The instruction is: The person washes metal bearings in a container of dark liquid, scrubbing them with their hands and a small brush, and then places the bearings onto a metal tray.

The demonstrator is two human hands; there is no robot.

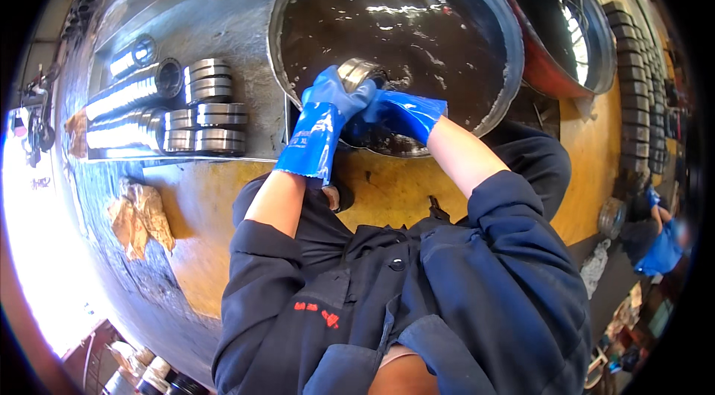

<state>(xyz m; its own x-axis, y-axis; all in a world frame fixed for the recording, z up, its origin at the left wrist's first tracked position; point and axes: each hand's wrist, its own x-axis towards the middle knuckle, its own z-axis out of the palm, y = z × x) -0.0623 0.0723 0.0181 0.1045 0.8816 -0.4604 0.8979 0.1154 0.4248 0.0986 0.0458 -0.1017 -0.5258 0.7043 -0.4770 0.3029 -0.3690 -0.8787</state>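
Note:
A shiny steel bearing ring (360,69) is held tilted over the near side of a big round tub (277,60) of dark liquid. Wrapped round the ring's left side is my left hand (329,92), in a long blue rubber glove. My right hand (366,99), gloved the same way, closes on the ring's lower right; its fingertips are partly hidden where the gloves meet. On the metal tray to the left stand short stacks of similar steel rings (208,82). Beside them lie long rows of rings (126,101) on their sides.
A red-sided drum (519,37) with dark liquid stands right of the tub. Dark rings (634,97) are stacked along the far right. Crumpled brown paper (140,218) lies at left on the yellowish floor (195,246). Another person in blue (661,246) is at the right edge.

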